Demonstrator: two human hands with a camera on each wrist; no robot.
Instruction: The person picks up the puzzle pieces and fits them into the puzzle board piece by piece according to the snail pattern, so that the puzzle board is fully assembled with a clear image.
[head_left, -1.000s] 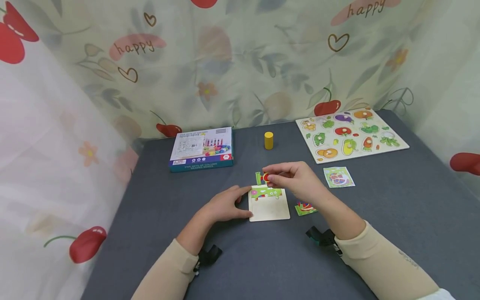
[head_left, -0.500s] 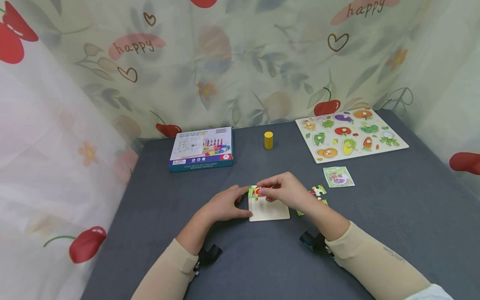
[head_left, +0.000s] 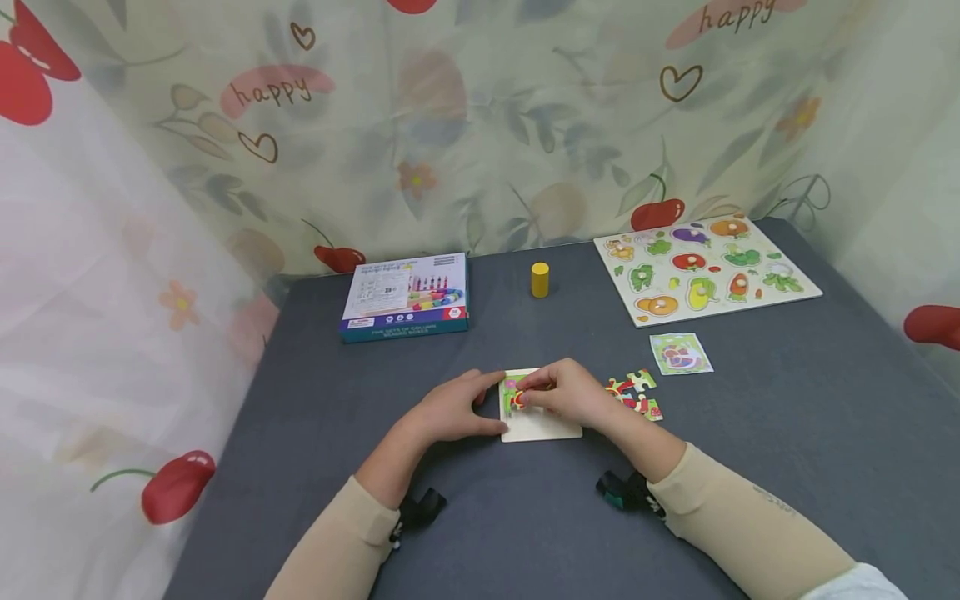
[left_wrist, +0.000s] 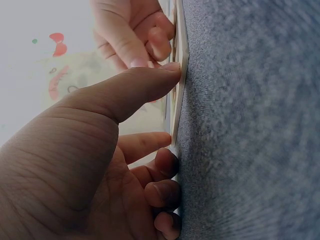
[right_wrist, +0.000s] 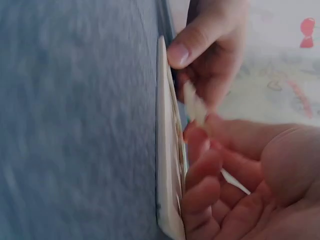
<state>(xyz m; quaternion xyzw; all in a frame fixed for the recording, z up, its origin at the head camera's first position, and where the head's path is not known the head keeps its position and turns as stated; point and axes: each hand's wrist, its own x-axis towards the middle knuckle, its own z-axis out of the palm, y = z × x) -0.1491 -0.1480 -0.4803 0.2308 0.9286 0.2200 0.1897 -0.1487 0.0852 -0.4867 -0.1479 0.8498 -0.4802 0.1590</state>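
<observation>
One puzzle piece (head_left: pixel 517 401) in right hand (head_left: pixel 567 392)

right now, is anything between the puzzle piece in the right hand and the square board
Nothing visible: the right hand holds the puzzle piece over the square board, and the left hand only touches that board's left edge.

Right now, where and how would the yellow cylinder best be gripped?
Probably by opposite sides of its curved wall, near the top, coming from above: the yellow cylinder stands upright, its top uncovered, and it sits apart from both the flat box and the vegetable board.
</observation>
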